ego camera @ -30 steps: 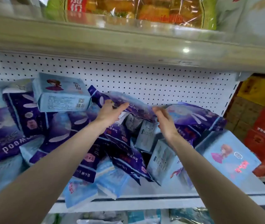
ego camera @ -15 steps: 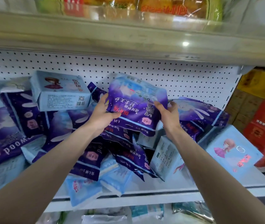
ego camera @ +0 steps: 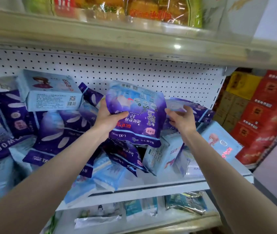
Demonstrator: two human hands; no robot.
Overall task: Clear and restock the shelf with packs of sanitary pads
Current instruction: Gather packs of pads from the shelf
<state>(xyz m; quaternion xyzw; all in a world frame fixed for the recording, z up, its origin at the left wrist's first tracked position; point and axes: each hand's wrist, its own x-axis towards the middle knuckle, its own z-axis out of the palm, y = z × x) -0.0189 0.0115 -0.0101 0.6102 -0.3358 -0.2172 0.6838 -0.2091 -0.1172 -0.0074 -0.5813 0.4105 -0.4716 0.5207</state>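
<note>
The person is lifting one purple pack of sanitary pads (ego camera: 136, 119) out of the jumble on the shelf (ego camera: 151, 188). A second ago both hands were only reaching into the heap. Half a second ago the pack was coming up between them, and it is now being held clear of the pile, in front of the pegboard back panel (ego camera: 151, 76), with its print upside down.

The left hand (ego camera: 108, 118) is gripping the pack's left edge, its thumb curling over the front and its fingers (ego camera: 103, 105) wrapping behind. The right hand (ego camera: 182, 121), which was pinching the right edge a moment earlier, is now hanging just beside that edge with its fingers (ego camera: 187, 110) spread and loosely bent. It is gripping nothing that can be seen, and whether a fingertip is still brushing the wrapper cannot be told.

Below and around the lifted pack, more purple packs are lying tilted and overlapping. A light blue box (ego camera: 49, 93) is sitting on top at the left, and a pale blue pack with a cartoon girl (ego camera: 219, 141) is leaning at the right.

Judging from this, clearing is only just starting, since one pack is coming off and nearly the whole heap is still waiting on the shelf.
</note>
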